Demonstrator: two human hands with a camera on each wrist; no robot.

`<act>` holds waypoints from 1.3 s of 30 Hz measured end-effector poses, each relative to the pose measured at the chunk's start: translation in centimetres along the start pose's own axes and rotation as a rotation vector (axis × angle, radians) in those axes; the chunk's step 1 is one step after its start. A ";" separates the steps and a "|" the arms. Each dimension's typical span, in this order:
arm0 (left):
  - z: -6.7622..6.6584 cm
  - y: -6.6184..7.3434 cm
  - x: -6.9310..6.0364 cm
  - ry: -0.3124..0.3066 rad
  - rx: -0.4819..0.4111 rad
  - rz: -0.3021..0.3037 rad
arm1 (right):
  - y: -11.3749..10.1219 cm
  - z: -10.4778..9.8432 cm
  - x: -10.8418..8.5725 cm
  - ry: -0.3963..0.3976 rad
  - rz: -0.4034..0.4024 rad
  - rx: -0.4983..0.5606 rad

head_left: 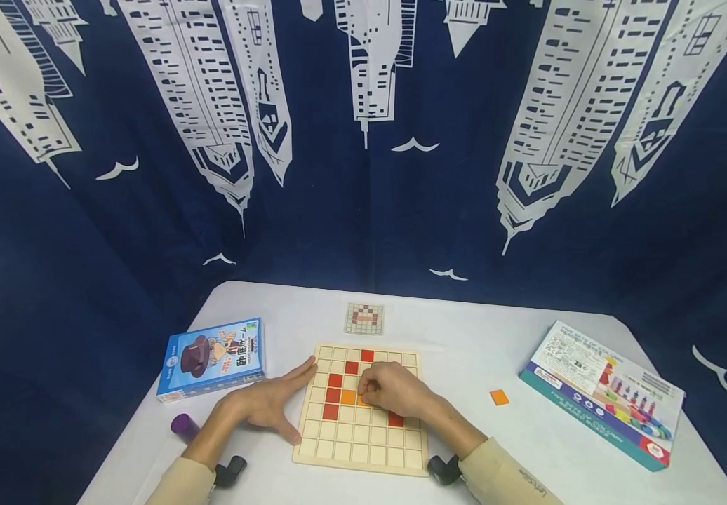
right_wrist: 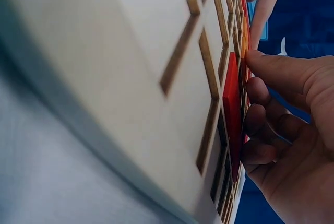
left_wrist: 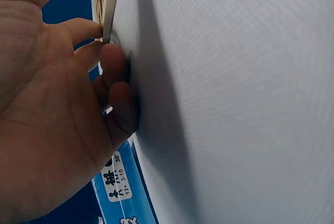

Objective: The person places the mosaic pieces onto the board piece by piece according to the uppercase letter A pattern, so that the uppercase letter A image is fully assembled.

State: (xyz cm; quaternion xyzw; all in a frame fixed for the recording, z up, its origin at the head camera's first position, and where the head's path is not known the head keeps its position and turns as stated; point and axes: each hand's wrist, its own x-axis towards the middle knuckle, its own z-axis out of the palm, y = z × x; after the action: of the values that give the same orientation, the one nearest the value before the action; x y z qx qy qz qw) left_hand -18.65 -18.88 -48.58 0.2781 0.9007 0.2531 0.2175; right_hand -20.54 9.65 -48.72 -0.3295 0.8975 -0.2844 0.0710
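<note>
A pale wooden grid board (head_left: 363,452) lies on the white table with red tiles (head_left: 330,412) and orange tiles (head_left: 348,397) in some of its squares. My left hand (head_left: 267,402) is spread at the board's left side, thumb and forefinger touching its edge; its palm shows in the left wrist view. Over the middle of the board, my right hand (head_left: 396,390) has curled fingers, its fingertips on an orange tile (right_wrist: 244,38) in the grid. Part of that tile is hidden by the fingers. Another red tile (right_wrist: 232,96) sits beneath this hand.
Behind the board lies a small pattern card (head_left: 364,319). A loose orange tile (head_left: 499,398) is to the right, near a white and teal game box (head_left: 603,393). At left are a blue box (head_left: 212,358) and a purple cylinder (head_left: 183,426).
</note>
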 end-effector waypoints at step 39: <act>-0.2 0.0 -0.2 -0.010 -0.017 0.004 | 10.6 -9.1 -15.1 0.196 0.314 0.064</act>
State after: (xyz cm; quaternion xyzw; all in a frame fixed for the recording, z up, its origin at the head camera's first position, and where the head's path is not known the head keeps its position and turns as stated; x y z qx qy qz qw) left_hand -18.57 -19.05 -48.35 0.2794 0.8969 0.2596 0.2238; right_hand -17.63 30.00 -48.03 -0.1538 0.9309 -0.3291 0.0373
